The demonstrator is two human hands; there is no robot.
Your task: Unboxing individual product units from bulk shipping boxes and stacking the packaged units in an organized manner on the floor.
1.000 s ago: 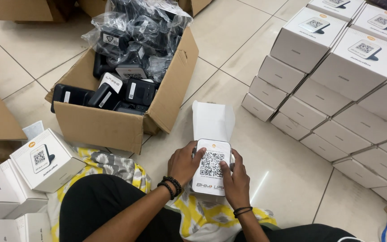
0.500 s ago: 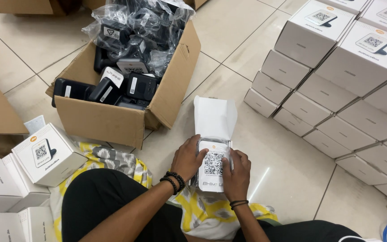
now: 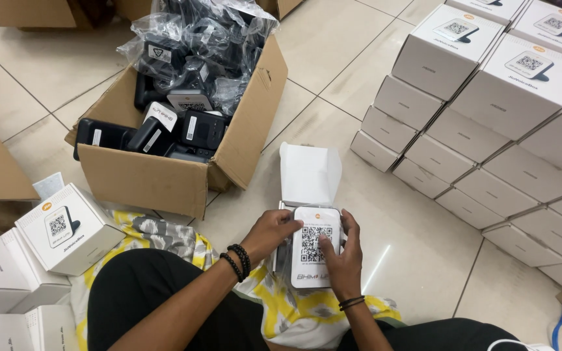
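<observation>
Left hand (image 3: 280, 231) was clamped on the left edge of the white device (image 3: 313, 255), the flat one with the square code panel on its face, and the right hand (image 3: 338, 257) was gripping it from the right side with the thumb pressed across the front. So both hands were grasping the same thing, neither one loose. There's only the head view to go on, so that's all I looked down from.

The device sat half over the small open white box (image 3: 307, 188), which lay on the tiled floor (image 3: 417, 260) right in front of the knees, lid flap standing up behind it. From where I sat it read as the packing step: unit lined up with the box mouth, lower end not yet seated as far as I could tell.

My guess for the next move: it wanted both hands pushing evenly so the unit dropped in square, then the flap folded down over it. A tilt could jam a corner against the box wall.

Around it: a cardboard carton (image 3: 164, 175) full of black bagged units up left, a big stack of closed white boxes (image 3: 489, 123) on the right, and a few more white boxes (image 3: 66, 227) near the left knee. Yellow patterned cloth (image 3: 287, 312) was under the legs.
</observation>
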